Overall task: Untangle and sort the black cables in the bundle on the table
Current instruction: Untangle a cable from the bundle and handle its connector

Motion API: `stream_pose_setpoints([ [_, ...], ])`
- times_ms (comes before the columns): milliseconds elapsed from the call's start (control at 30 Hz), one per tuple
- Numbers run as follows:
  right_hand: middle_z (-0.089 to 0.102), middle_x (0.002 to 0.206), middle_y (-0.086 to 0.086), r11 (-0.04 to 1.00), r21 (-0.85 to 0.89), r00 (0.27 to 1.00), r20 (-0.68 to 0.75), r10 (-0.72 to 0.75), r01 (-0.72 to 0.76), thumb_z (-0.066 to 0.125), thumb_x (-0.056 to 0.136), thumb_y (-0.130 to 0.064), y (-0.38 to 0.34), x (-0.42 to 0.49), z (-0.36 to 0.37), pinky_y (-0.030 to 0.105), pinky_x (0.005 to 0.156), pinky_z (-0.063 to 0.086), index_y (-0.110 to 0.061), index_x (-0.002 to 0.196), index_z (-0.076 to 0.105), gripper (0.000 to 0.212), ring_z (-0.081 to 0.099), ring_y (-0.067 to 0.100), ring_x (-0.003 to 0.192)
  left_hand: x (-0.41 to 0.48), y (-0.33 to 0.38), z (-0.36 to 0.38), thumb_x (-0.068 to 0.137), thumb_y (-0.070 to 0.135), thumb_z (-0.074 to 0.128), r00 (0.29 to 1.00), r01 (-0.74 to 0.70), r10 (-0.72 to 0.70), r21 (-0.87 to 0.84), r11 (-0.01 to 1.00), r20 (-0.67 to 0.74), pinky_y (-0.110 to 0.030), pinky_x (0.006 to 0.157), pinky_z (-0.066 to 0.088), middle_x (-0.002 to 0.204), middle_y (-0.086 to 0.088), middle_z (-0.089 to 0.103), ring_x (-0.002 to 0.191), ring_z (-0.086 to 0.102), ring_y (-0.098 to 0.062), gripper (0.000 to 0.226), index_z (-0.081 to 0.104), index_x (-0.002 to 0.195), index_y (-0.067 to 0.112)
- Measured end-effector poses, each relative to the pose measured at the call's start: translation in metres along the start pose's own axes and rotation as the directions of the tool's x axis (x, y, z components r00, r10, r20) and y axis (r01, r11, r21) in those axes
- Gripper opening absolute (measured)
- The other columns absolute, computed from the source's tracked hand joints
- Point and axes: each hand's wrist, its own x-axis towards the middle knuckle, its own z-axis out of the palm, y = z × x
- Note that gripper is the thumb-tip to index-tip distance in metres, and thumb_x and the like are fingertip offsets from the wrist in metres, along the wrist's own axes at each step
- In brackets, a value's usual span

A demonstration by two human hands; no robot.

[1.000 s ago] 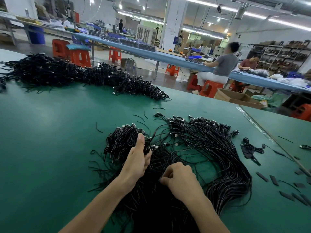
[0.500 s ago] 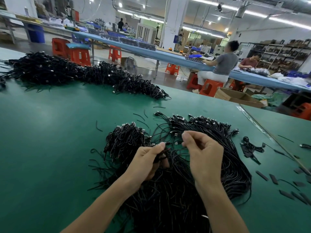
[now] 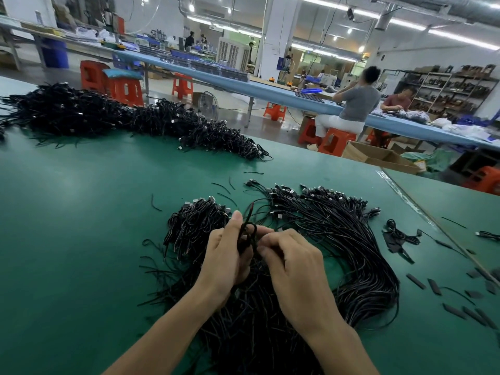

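**Two hands on one cable loop, near middle of table**

1. Left hand (image 3: 224, 255): raised just over the bundle, thumb and fingers pinching a cable loop (image 3: 250, 231) that stands upright.
2. Right hand (image 3: 292, 263): close against the left, fingers curled in on the same loop and apparently pinching it. The knuckles hide the exact contact.
3. Bundle (image 3: 351, 253): black cables on the green table (image 3: 81, 226), near centre, beneath both hands. Plug ends fan out far and right.
4. Smaller bunch (image 3: 194, 223): just left of the bundle, touching its edge.
5. Large heap (image 3: 94, 115): far left, well apart.
6. Stray cable (image 3: 400, 235) and short black strips (image 3: 434, 286): right side.

Hazards, as judged:
- The loop's strands run down into the mass. Pulling before a free end is found would likely tighten the knot.
- Lifting high could drag neighbouring cables up and mix the smaller bunch back into the bundle.
- Plug heads may catch on crossing strands. Forcing them could strain the wire at the plug.
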Motion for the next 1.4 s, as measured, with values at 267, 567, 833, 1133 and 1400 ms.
stream_pose_setpoints([
  [267, 0.063, 0.086, -0.003, 0.76, -0.403, 0.859, 0.182, -0.479, 0.51, 0.072, 0.087, -0.008, 0.009, -0.008, -0.002, 0.032, 0.073, 0.048, -0.015, 0.085, 0.069, 0.008, 0.057, 0.018, 0.081, -0.004, -0.001, -0.006, 0.104, 0.046, 0.04, 0.931, 0.304, -0.346, 0.276, 0.912, 0.119, -0.018, 0.041, 0.02, 0.048, 0.004, 0.033, 0.039, 0.024, -0.009, 0.056, 0.046, 0.056, 0.018],
  [567, 0.059, 0.087, -0.015, 0.998, -0.031, 0.957, 0.287, -0.048, 0.059, 0.066, 0.093, -0.022, 0.003, 0.005, -0.017, 0.017, 0.078, 0.043, -0.021, 0.085, 0.066, 0.008, 0.055, 0.004, 0.086, -0.004, 0.004, -0.013, 0.099, 0.042, 0.036, 0.654, 0.615, -0.67, 0.268, 0.742, 0.352, -0.013, 0.032, 0.015, 0.053, 0.007, 0.029, 0.039, 0.019, -0.005, 0.047, 0.047, 0.056, 0.026],
  [833, 0.067, 0.075, -0.014, 0.972, -0.021, 0.873, 0.437, 0.218, -0.232, 0.073, 0.086, -0.027, 0.008, 0.006, -0.026, 0.017, 0.058, 0.048, -0.028, 0.083, 0.067, 0.006, 0.063, 0.0, 0.065, -0.012, 0.008, -0.021, 0.091, 0.02, 0.067, 0.516, 0.36, -0.566, 0.437, 0.824, 0.643, -0.012, 0.037, 0.024, 0.059, 0.014, 0.043, 0.045, 0.031, 0.0, 0.016, 0.073, 0.087, 0.033],
  [1133, 0.064, 0.086, -0.011, 0.941, -0.319, 0.843, 0.473, 0.258, -0.109, 0.067, 0.091, -0.039, -0.009, 0.007, -0.031, 0.03, 0.075, 0.055, -0.025, 0.085, 0.07, 0.015, 0.062, 0.007, 0.082, -0.007, -0.001, -0.017, 0.097, 0.023, 0.055, 0.515, 0.304, -0.637, 0.573, 0.761, 0.574, -0.02, 0.036, 0.02, 0.062, 0.003, 0.028, 0.048, 0.028, -0.009, 0.029, 0.072, 0.077, 0.034],
  [1400, 0.052, 0.112, -0.005, 0.826, -0.529, 0.908, 0.417, 0.052, 0.196, 0.046, 0.103, -0.035, 0.005, 0.003, -0.013, 0.03, 0.096, 0.041, -0.025, 0.111, 0.057, 0.017, 0.044, 0.017, 0.107, -0.008, -0.009, -0.008, 0.09, 0.01, 0.054, 0.719, 0.399, -0.563, 0.421, 0.815, 0.408, -0.016, 0.038, 0.023, 0.06, 0.007, 0.04, 0.047, 0.033, -0.006, 0.017, 0.053, 0.076, 0.017],
])
